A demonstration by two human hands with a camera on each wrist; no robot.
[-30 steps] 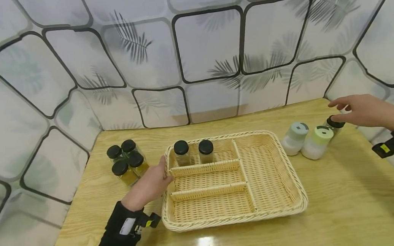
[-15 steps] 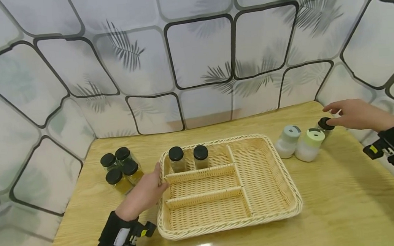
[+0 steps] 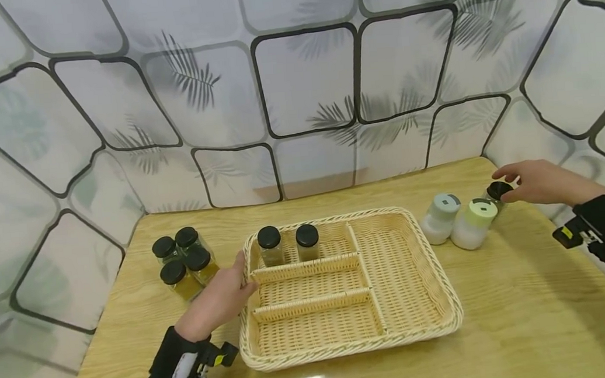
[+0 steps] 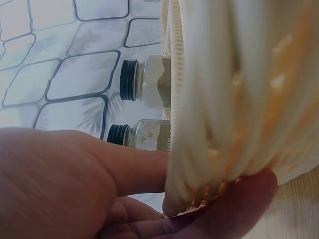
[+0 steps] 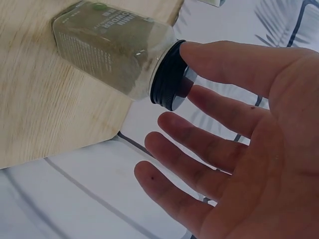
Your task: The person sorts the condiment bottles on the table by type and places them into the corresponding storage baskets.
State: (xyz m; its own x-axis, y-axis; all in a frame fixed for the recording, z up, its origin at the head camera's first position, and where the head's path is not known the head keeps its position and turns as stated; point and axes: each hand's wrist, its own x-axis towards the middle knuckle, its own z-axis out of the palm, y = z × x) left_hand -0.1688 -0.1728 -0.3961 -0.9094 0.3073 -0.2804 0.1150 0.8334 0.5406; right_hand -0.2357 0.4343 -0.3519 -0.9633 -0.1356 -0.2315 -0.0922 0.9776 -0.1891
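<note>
My left hand (image 3: 221, 300) holds the left rim of a woven basket tray (image 3: 417, 327), pinching the weave in the left wrist view. Two black-lidded spice jars (image 3: 307, 242) stand in its back left compartment. At the far right, my right hand (image 3: 544, 181) is at the black lid of a spice jar (image 5: 109, 47) labelled as cumin powder. Its thumb tip meets the lid's edge, and the index fingertip is close to the lid top. The other fingers are spread and nearly straight, clear of the jar. This jar stands on the table, partly hidden in the head view.
Beside that jar stand two white-filled shakers, one with a grey-blue top (image 3: 441, 218) and one with a yellow-green top (image 3: 475, 224). Several black-lidded jars (image 3: 185, 261) cluster left of the basket. Patterned cloth walls (image 3: 305, 83) border the wooden table (image 3: 522, 314) at the back and sides.
The head view has shifted slightly. My right hand has lowered a little toward the jar lid. My left hand stays on the basket rim, and the jars have not moved.
</note>
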